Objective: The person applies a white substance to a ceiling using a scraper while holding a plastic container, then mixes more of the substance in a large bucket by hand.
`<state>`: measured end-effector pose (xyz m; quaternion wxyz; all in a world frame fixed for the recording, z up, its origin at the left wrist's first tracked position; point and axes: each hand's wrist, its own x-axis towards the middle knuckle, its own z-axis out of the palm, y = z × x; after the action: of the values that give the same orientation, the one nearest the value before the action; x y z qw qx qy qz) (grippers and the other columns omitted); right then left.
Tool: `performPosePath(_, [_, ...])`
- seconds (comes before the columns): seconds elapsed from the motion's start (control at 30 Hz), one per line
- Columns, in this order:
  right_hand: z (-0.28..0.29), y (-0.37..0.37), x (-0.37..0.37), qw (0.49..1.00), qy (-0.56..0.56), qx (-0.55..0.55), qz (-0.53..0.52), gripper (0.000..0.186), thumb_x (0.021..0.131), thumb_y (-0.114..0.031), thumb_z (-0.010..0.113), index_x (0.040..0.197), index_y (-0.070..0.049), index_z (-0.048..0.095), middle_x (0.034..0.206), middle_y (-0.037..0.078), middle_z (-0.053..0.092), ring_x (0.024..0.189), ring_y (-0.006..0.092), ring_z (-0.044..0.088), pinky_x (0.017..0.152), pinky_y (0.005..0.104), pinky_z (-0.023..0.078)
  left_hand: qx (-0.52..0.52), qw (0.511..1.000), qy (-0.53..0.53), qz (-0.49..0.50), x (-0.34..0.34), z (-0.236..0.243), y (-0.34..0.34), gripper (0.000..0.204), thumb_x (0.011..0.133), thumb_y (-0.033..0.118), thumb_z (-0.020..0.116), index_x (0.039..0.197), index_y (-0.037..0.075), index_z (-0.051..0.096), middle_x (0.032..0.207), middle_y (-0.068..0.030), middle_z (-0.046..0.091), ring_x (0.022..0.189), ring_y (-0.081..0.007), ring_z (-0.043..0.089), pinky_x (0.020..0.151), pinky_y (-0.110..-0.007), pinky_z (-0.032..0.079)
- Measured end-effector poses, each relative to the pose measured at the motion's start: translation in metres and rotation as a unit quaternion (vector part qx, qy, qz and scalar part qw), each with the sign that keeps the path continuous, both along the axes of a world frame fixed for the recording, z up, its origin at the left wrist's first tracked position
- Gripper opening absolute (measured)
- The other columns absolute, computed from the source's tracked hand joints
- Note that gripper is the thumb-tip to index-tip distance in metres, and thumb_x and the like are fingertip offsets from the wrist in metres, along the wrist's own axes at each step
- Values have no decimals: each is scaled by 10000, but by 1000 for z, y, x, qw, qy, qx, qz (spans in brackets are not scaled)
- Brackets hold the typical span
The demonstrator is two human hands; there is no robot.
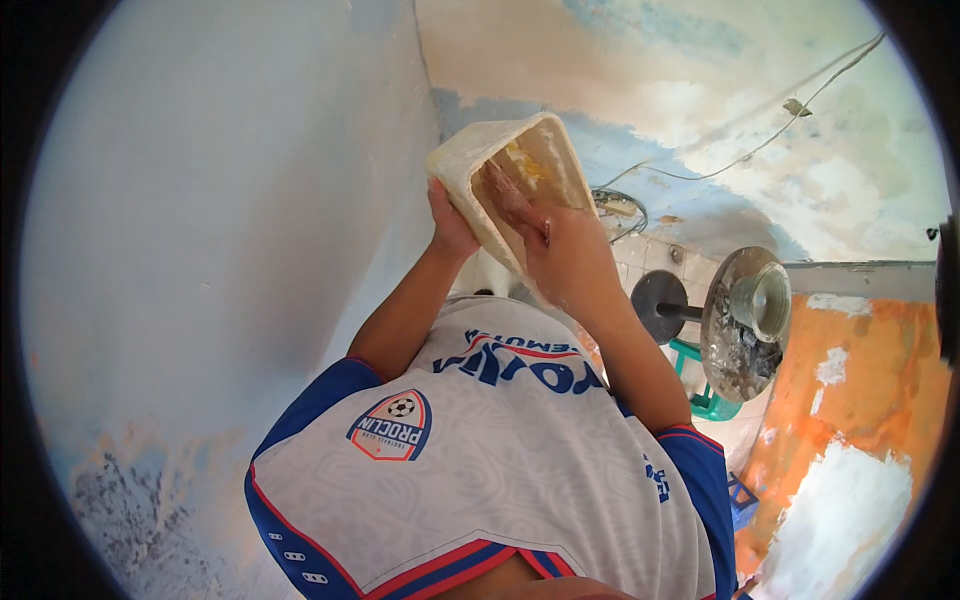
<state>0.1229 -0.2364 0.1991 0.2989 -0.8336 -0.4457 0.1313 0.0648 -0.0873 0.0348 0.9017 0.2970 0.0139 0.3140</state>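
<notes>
My left hand (452,222) grips the outer left side of a cream rectangular plastic tub (455,165), fingers partly hidden. The tub is tilted in front of my chest, its opening turned toward me and to the right. Yellowish and whitish smears coat its inner wall. Reaching into the opening is my right hand (570,250), closed around a reddish-brown, smeared tool (510,198). Its far end lies against the inside of the tub; the exact kind of tool I cannot make out.
A pale blue-grey wall (220,200) rises close on my left. To the right stands a round, stained stool (715,350) bearing a clear bowl (765,303), beside a green plastic stool (715,405). A cable (740,160) runs along the patchy far wall. An orange, patched surface (850,400) lies farther right.
</notes>
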Motion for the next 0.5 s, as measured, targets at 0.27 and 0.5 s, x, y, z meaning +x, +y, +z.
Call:
performPosePath(0.27, [-12, -8, 0, 994, -81, -75, -2, 170, 855, -56, 607, 979, 11, 702, 787, 276, 680, 753, 448, 686, 722, 523, 553, 10, 1000, 14, 1, -8, -3, -5, 1019, 857, 874, 411, 1511, 93, 413, 1462, -116, 509, 1343, -295, 507, 1112, -469, 439])
performPosePath(0.5, [-2, 0, -6, 992, -92, -81, -25, 163, 871, -79, 600, 941, 8, 718, 828, 260, 698, 826, 417, 707, 743, 500, 569, -7, 999, 46, 27, -16, -4, -4, 1012, 864, 874, 398, 1512, 97, 411, 1474, -116, 502, 1349, -288, 505, 1110, -454, 445])
